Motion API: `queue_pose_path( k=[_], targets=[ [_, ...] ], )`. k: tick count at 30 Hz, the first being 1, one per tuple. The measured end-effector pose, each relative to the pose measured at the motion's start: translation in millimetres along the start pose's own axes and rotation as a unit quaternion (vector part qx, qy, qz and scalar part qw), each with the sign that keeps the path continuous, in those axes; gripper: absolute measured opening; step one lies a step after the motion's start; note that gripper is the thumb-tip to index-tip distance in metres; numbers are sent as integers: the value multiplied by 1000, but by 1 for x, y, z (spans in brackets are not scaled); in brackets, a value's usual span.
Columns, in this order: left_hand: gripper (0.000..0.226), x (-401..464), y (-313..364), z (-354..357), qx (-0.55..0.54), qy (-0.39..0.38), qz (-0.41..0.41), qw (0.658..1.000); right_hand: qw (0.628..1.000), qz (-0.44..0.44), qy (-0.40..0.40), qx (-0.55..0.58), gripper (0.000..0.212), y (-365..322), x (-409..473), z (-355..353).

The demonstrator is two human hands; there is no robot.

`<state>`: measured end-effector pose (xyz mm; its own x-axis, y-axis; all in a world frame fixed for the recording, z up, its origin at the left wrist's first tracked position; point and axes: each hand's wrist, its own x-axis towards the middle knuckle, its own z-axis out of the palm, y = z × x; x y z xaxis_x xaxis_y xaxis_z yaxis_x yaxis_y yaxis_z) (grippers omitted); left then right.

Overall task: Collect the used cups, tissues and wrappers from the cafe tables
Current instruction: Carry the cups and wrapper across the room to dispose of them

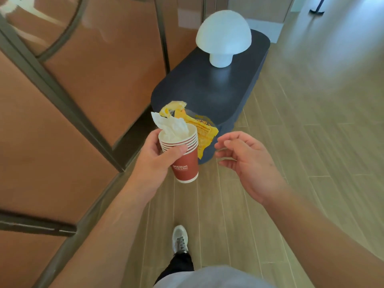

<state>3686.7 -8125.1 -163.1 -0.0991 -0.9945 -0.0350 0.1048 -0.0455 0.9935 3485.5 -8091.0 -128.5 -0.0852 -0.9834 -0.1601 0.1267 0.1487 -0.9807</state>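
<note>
- Cups (182, 154): a nested stack of red paper cups with white rims, tilted slightly, bottom end toward the viewer; printed white lettering on the outer cup. Held in the air above the wooden floor (311, 163), just short of the near end of the dark tabletop (207, 90).
- Left hand (158, 159): grip is closed around the stack, thumb laid across the front just under the rims, fingers wrapped behind.
- Tissue (174, 127): crumpled white, stuffed into the top cup and rising above the rim, directly above the grip.
- Wrapper (202, 132): yellow, crumpled, printed in orange; it stands up behind and to the far side of the stack from the grip. Whether the left fingers pinch it against the cups cannot be told.
- Right hand (245, 161): grip is released, fingers loosely curled and holding nothing; it hovers beside the stack, apart from it, on the side opposite the left grip.
- Lamp (223, 38): white, mushroom-shaped, upright on the far part of the tabletop, well beyond the grip.
- Shoe (180, 239): grey, on the floor below the held stack.
- Panelled wall (72, 90): brown with dark framing, on the left-hand side.
</note>
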Motion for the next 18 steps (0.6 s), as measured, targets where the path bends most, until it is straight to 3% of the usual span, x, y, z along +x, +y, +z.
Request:
queue_pose_path(
  k=[8,18],
  targets=[
    [62,139,16,-44,26,-47,45,998,999,-11,50,6,20,-20,119,54],
    [64,272,-6,-58,11,-70,-4,998,996,34,82,9,17,-8,233,56]
  ],
)
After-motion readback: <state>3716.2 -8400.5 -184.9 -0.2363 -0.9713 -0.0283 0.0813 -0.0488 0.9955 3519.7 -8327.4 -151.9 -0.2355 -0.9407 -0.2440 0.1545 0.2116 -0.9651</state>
